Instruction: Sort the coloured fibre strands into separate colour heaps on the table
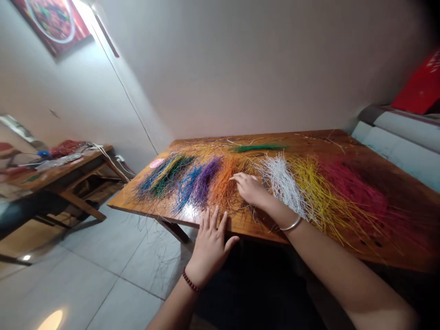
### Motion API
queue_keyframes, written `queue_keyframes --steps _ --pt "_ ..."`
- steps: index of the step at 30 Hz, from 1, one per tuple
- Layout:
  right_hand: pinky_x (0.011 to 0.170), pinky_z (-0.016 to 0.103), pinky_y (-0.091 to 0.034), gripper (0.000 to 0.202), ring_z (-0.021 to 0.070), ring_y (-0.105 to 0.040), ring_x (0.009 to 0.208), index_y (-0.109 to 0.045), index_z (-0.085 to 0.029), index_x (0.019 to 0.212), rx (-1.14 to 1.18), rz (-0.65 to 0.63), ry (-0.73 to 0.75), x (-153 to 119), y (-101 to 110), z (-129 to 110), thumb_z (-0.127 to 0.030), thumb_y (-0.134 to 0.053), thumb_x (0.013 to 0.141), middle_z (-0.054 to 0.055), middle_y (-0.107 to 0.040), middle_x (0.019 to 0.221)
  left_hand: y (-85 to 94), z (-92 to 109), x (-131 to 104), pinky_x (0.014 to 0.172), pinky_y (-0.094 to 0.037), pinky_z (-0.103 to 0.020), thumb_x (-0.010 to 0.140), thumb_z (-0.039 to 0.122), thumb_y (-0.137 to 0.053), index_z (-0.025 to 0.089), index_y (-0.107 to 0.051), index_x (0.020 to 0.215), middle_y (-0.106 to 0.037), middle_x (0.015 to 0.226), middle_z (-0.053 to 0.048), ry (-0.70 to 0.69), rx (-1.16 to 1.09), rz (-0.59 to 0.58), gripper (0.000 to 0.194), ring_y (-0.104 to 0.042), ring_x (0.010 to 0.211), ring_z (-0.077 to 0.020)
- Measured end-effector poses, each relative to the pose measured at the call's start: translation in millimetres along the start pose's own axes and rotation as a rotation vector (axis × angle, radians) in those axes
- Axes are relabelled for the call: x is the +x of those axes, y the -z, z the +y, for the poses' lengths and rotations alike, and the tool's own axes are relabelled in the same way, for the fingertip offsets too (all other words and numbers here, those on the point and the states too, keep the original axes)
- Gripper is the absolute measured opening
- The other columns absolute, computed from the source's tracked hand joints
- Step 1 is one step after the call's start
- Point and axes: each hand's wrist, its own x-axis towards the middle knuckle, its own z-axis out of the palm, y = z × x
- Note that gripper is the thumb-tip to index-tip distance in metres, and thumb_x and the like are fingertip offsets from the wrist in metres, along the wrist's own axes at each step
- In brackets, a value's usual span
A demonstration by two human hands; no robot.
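My left hand (211,238), a beaded bracelet on its wrist, is open with fingers spread, resting at the table's front edge below the orange strands. Reaching over the table, my right hand (251,189) wears a silver bangle; its bent fingers pinch at the bundle of thin orange strands (222,181). Purple strands (208,176) and blue strands (187,185) lie left of the orange ones. To the right of my right hand are white strands (283,181), then yellow strands (311,183) and pink-red strands (355,188). The fingertips of my right hand are partly lost among the strands.
The wooden table (309,140) stands against the wall. A mixed blue, green and yellow bundle (167,176) lies at its left end; green strands (259,148) lie at the back. Another table (51,178) with materials and a person's dark-clothed leg (25,213) are at the left.
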Motion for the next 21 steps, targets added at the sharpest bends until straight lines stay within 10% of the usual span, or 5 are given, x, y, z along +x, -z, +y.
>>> queue_keyframes --steps 5,10,16,21 --pt "0.094 0.038 -0.038 0.035 0.0221 -0.057 0.108 -0.064 -0.019 0.109 0.076 0.108 -0.039 3 5 4 -0.012 -0.037 0.088 0.01 -0.063 0.114 2.9 -3 17 0.111 -0.025 -0.051 0.087 0.064 -0.03 0.018 -0.035 0.144 -0.032 0.151 -0.012 -0.028 -0.025 -0.148 0.074 -0.023 0.14 -0.0318" --pt "0.09 0.039 -0.039 0.032 0.0224 -0.06 0.098 -0.066 -0.019 0.1 0.118 0.181 -0.027 4 5 8 -0.012 -0.038 0.087 0.008 -0.066 0.107 72.4 -24 19 0.101 -0.04 -0.036 0.089 0.057 -0.035 0.031 -0.042 0.14 -0.051 0.138 -0.003 -0.135 -0.109 -0.173 0.057 -0.048 0.124 -0.0219" --pt "0.091 0.042 -0.037 0.028 0.0229 -0.061 0.094 -0.067 -0.02 0.093 0.153 0.287 -0.02 5 3 7 -0.012 -0.042 0.084 0.007 -0.069 0.1 115.6 -158 86 0.073 -0.046 -0.038 0.092 0.048 -0.032 0.026 -0.069 0.107 -0.069 0.099 -0.011 0.46 0.334 0.04 0.046 -0.063 0.09 -0.0299" --pt "0.088 0.041 -0.038 0.026 0.0231 -0.062 0.09 -0.067 -0.02 0.091 0.157 0.381 -0.063 5 1 7 -0.012 -0.044 0.083 0.006 -0.07 0.096 98.6 -239 148 0.075 -0.044 -0.034 0.085 0.038 -0.045 0.016 -0.071 0.099 -0.067 0.108 -0.016 0.599 0.331 -0.168 0.036 -0.061 0.096 -0.0293"
